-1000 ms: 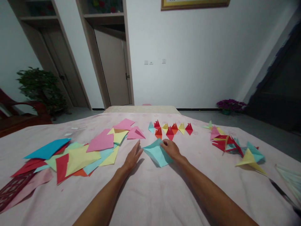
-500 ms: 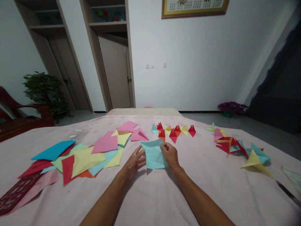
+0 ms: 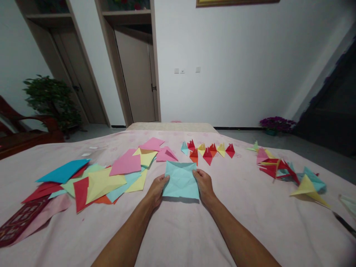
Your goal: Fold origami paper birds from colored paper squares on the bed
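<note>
Between my hands is a light blue square of paper [image 3: 181, 181], creased across its face and held by its two side edges. My left hand [image 3: 158, 190] pinches the left edge, thumb on top. On the opposite edge my right hand [image 3: 205, 186] has the same kind of pinch. Just beyond the sheet stand several small folded paper cranes [image 3: 207, 155] in red, orange, yellow and blue. To the left lies a spread of coloured paper sheets [image 3: 105, 184] in yellow, pink, red, green and blue.
At the right is a heap of larger folded paper pieces [image 3: 278, 169], with a yellow one [image 3: 307, 191] in front. A dark pen-like object [image 3: 344, 224] lies near the right edge. A dark red patterned packet [image 3: 23, 221] is at the left on the pink tablecloth [image 3: 178, 237].
My left hand has closed on the left edge of the blue paper, where its fingers were spread beside it. The sheet now sits squarer and flatter between both hands. The view has tipped slightly down.
</note>
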Available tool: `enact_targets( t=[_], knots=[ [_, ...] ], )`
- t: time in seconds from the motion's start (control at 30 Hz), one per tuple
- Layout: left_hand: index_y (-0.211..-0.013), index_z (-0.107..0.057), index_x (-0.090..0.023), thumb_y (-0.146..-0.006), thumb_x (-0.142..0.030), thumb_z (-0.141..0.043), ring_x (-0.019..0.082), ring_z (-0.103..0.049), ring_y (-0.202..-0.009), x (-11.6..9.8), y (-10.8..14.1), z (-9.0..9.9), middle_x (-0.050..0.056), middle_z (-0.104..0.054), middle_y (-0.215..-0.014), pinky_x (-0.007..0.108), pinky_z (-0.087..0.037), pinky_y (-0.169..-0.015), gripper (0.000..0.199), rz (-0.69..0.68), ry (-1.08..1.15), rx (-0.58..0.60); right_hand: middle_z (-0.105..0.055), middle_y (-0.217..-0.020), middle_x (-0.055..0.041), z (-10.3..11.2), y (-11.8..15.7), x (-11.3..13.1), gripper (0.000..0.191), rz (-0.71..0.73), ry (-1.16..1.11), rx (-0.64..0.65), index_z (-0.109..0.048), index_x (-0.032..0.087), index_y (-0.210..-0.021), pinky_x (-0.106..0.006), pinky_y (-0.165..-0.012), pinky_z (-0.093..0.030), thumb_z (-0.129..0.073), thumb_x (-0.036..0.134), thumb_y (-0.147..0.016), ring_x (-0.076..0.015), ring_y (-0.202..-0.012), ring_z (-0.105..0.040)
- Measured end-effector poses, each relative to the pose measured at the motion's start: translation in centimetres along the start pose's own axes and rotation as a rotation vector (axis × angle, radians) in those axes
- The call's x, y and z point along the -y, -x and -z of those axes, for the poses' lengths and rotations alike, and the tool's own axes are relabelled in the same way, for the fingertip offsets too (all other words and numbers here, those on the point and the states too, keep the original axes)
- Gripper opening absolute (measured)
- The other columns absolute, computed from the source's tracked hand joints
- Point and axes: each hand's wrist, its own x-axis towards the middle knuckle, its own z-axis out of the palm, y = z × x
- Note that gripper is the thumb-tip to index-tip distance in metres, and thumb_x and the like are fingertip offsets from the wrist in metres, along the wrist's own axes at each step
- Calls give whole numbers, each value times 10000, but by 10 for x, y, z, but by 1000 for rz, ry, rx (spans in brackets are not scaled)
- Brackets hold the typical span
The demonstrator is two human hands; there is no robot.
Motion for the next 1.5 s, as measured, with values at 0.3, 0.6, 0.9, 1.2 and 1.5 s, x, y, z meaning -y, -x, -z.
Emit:
enact_targets(
  t=[0.3,0.6,0.9,1.2,1.5],
  knots=[
    [-1043,-693,-106,-659,-292,-836,170,-675,-761,5,3,-2,89,-738,-953,279,-537,-740,450,-96,-151,8,-681,-692,-5,1,-1,-1,366,-35,-193,-72,-677,172,-848,-289,-603,-472,-725,502,-700,-174,-609,-589],
    [-919,-721,-158,-773,-261,-661,163,-633,-704,7,1,3,24,-720,-824,260,-482,-651,188,-430,-572,-236,-714,-752,-26,5,-3,7,344,23,-173,-36,-693,171,-905,-284,-589,-480,-770,359,-627,-176,-637,-623],
    [-960,-691,-244,-829,-43,-555,223,-628,-1061,-18,3,17,43,-721,-1033,417,-483,-938,276,-1303,-1086,-151,-642,-1192,-87,16,-2,21,456,671,418,-86,-641,235,-1202,-363,-846,-502,-625,152,-753,-240,-1070,-595],
    [-1208,-639,-268,-757,-24,-592,285,-504,-1285,-8,4,23,58,-680,-1224,528,-379,-1081,515,-1054,-1540,155,-648,-1229,-62,28,9,19,635,798,977,384,-605,265,-1287,-386,-950,-422,-541,32,-701,-242,-1133,-543],
    [-1211,-663,-267,-765,-52,-593,295,-489,-1324,-5,8,22,67,-674,-1263,551,-312,-1133,501,-823,-1600,241,-651,-1252,-65,24,20,25,533,843,1071,586,-624,260,-1248,-403,-1010,-364,-556,66,-755,-236,-1173,-515]
  ],
)
